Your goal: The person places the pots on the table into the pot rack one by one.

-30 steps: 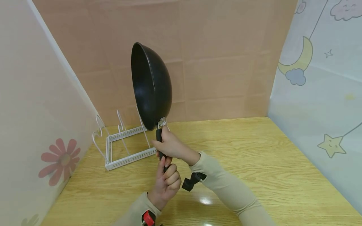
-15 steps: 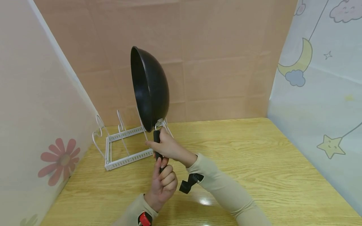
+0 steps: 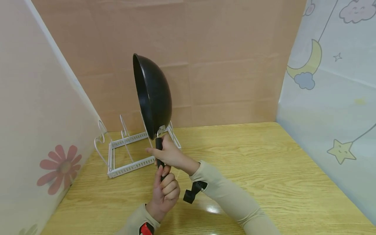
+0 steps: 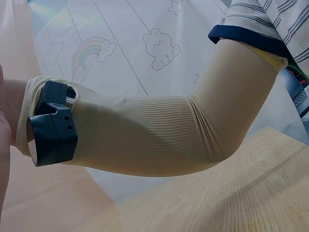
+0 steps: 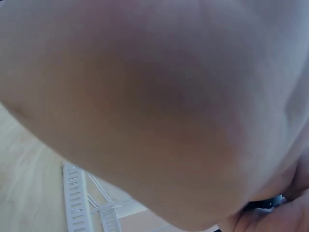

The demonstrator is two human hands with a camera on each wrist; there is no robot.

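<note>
In the head view, a black wok (image 3: 160,94) stands on end above its handle, its hollow side facing left. My right hand (image 3: 173,153) grips the upper part of the black handle (image 3: 159,143), just below the metal joint. Lower down, my left hand (image 3: 165,192) holds the handle's end with curled fingers. The wok overlaps the right part of a white wire rack (image 3: 129,167) on the table. My right hand (image 5: 145,106) fills most of the right wrist view, while the left wrist view mainly shows the sleeved right forearm (image 4: 120,130).
The rack has upright wire loops and slotted side rails. A wood-grain table (image 3: 241,163) extends to the right. A tan backdrop (image 3: 229,65) stands behind it, with patterned panels at the left (image 3: 26,107) and right (image 3: 317,107).
Both hands have moved slightly left and toward me with the wok, which now sits a little lower in the head view. More of the rack's right end shows. Both grips are unchanged.
</note>
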